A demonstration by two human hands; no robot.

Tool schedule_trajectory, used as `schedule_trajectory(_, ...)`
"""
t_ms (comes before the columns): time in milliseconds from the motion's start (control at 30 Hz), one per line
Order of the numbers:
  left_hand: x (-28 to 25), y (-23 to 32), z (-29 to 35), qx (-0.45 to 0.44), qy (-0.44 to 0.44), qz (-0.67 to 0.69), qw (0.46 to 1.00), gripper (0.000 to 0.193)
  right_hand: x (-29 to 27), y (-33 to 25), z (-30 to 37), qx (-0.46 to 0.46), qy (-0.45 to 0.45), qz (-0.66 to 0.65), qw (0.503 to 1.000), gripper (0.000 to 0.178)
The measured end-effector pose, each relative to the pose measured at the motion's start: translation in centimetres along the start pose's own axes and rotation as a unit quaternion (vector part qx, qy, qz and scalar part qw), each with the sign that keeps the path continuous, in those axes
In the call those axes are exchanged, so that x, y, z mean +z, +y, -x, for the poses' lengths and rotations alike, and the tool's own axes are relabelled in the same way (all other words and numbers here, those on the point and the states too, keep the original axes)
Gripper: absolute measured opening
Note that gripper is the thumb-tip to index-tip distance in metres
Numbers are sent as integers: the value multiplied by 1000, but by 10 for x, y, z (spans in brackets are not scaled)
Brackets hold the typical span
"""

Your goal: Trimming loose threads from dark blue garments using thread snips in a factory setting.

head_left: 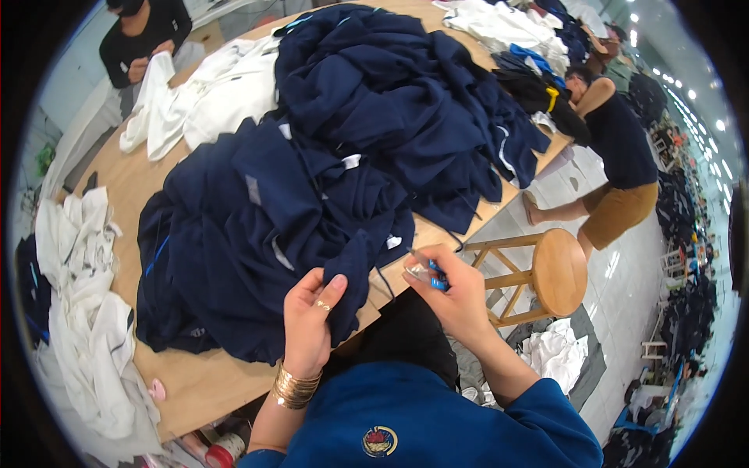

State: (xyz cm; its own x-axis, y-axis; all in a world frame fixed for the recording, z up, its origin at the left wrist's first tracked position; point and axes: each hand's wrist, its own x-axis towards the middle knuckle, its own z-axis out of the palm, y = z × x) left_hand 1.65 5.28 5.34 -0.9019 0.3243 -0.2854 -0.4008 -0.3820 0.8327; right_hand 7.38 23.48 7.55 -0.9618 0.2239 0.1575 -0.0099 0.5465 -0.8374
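My left hand, with a ring and gold bangles at the wrist, pinches a gathered part of a navy garment between thumb and fingers. Closed around small thread snips with blue on the handles is my right hand. The snips' blades point up and left, a short way right of the held cloth. A dark cord or strip hangs from the garment between the two hands. The rest of the garment merges into a navy heap on the wooden table, so its full shape is hidden.
A larger navy pile lies behind, with white garments beside it. More white cloth hangs over the left edge. A wooden stool stands at right. One person sits across; another bends at the right.
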Motion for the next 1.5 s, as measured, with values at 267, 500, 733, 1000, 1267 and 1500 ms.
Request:
schedule_trajectory(267,2,5,5,-45,-42,69,996,12,-2,-5,6,-48,31,51,997,26)
schedule_trajectory(500,-2,-2,7,-20,-40,47,998,14,1,-11,2,-168,38,193,966,22)
schedule_trajectory(733,-4,-2,9,-10,-53,49,997,15,3,-9,-1,-192,44,217,956,25)
schedule_trajectory(1000,-6,-2,6,-15,-47,35,998,15,5,-10,-5,-198,28,211,957,26)
schedule_trajectory(1267,-4,2,2,-42,-51,-22,998,14,-7,-9,-11,-236,-18,207,949,26)
schedule_trajectory(1500,-14,14,1,-32,-71,-51,996,11,-8,-6,-11,-251,-52,185,949,25)
